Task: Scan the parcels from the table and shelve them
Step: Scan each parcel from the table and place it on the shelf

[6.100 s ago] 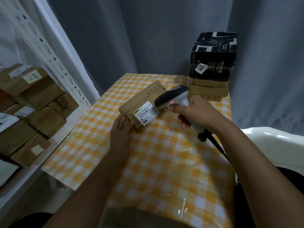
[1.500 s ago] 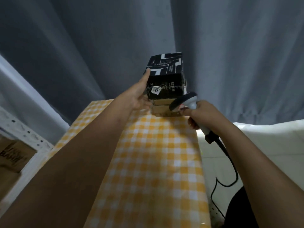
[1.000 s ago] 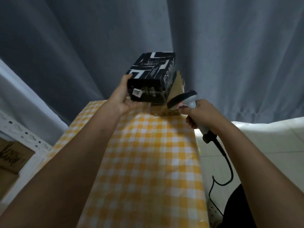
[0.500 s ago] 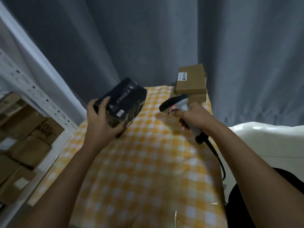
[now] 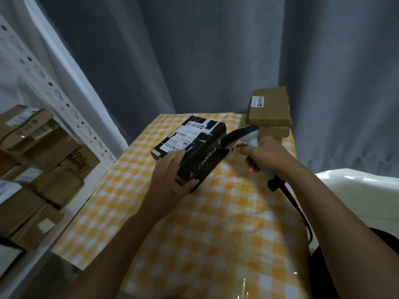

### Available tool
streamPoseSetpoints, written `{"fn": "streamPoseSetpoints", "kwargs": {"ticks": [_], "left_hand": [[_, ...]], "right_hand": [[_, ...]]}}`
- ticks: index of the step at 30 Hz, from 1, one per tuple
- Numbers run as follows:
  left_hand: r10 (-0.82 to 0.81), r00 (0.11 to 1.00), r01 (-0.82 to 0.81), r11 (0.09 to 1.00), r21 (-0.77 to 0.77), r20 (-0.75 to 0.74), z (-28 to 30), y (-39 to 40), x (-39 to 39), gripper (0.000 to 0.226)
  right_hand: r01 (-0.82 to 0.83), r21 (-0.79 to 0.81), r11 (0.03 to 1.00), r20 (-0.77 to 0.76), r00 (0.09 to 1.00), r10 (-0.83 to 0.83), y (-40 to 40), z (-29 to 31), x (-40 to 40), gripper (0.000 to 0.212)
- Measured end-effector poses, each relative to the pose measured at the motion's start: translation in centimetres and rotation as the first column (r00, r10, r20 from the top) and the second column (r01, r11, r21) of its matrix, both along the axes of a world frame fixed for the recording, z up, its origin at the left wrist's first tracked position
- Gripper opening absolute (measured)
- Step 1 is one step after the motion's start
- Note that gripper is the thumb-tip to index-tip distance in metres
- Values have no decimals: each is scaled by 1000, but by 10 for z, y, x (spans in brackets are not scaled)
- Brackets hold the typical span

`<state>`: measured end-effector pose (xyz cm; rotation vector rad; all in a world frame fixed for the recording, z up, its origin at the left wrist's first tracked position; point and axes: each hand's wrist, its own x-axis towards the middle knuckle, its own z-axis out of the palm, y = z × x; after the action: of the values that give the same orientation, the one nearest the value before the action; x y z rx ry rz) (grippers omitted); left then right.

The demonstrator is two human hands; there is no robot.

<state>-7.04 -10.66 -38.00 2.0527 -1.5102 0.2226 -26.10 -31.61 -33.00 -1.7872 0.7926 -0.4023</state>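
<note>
The black parcel (image 5: 195,148) looks like a stiff cardboard box, and I judge it light, because one hand alone keeps it tilted over the checked table (image 5: 216,234). Its glossy skin may be a little slippery, so the near corner and the two long edges are the safest places to take hold. The white shipping label (image 5: 186,135) lies on the upper face, just beyond the fingertips.

The left hand (image 5: 170,180) grips this near end: the fingers are spread wide and lie over the upper face, while the thumb curls under the lower corner. The right hand (image 5: 266,153) is closed around the handle of the scanner (image 5: 241,134), forefinger at the trigger. The scanner head points at the far end of the parcel, very near it; whether it touches I cannot tell. Behind the right fingers two brown parcels (image 5: 269,113) wait in a stack.
</note>
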Motion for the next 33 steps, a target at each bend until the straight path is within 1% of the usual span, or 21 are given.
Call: {"fn": "streamPoseSetpoints", "kwargs": {"ticks": [2, 3, 4, 5, 7, 8, 9, 10, 11, 15, 18, 19, 21, 24, 26, 27, 29, 33], "left_hand": [[73, 977, -96, 990, -104, -201, 20, -8, -3, 66], [121, 949, -170, 974, -149, -291, 29, -12, 1, 56], [177, 903, -254, 955, -152, -392, 35, -17, 9, 50], [224, 831, -321, 940, -111, -510, 42, -21, 17, 52], [274, 622, -366, 930, 37, -733, 48, -26, 34, 79], [291, 532, -360, 928, 98, -795, 49, -27, 39, 91], [299, 466, -344, 928, 140, -833, 49, -26, 40, 95], [297, 429, -327, 931, 160, -853, 47, -24, 39, 95], [293, 419, -316, 934, 165, -859, 45, -22, 37, 91], [266, 485, -312, 943, 119, -833, 34, -9, 27, 67], [273, 494, -304, 944, 130, -826, 32, -1, 24, 47], [267, 484, -273, 951, 147, -833, 33, 0, 24, 48], [264, 434, -194, 961, 197, -861, 36, 1, 22, 50], [275, 321, -89, 961, 260, -906, 39, -1, 19, 46], [282, 244, -60, 959, 276, -928, 40, -1, 17, 51], [282, 232, -37, 959, 281, -931, 40, 0, 15, 53], [269, 246, 2, 960, 279, -931, 38, 3, 10, 54], [178, 248, 38, 980, 193, -952, 32, 7, -6, 59]], "right_hand": [[11, 3, 1000, 10, 1000, -11, -2, 0, -1, 28], [15, 7, 1000, 12, 1000, -15, -3, 0, -2, 27], [18, 11, 1000, 16, 1000, -18, -3, -1, -2, 27], [19, 14, 1000, 19, 1000, -19, -4, -1, -3, 27], [18, 21, 1000, 26, 999, -19, -5, -2, -3, 27], [19, 24, 1000, 30, 999, -20, -5, -2, -4, 27], [22, 22, 1000, 34, 999, -22, -5, -2, -5, 27], [28, 16, 999, 37, 999, -29, -6, -2, -5, 28], [39, 8, 999, 38, 999, -39, -7, -2, -6, 30], [101, -4, 995, 67, 993, -101, -12, -1, -7, 33], [135, -12, 991, 82, 988, -134, -13, 0, -7, 31], [133, -18, 991, 84, 988, -131, -12, 0, -7, 30], [124, -23, 992, 88, 989, -122, -9, 1, -7, 28], [113, -10, 994, 100, 989, -111, -5, 1, -7, 27], [102, 16, 995, 127, 986, -103, -3, 2, -7, 24], [87, 39, 995, 143, 985, -92, -2, 3, -8, 20], [50, 92, 995, 175, 982, -66, 0, 5, -8, 18], [11, 152, 988, 246, 968, -48, 5, 6, -4, 23]]}}
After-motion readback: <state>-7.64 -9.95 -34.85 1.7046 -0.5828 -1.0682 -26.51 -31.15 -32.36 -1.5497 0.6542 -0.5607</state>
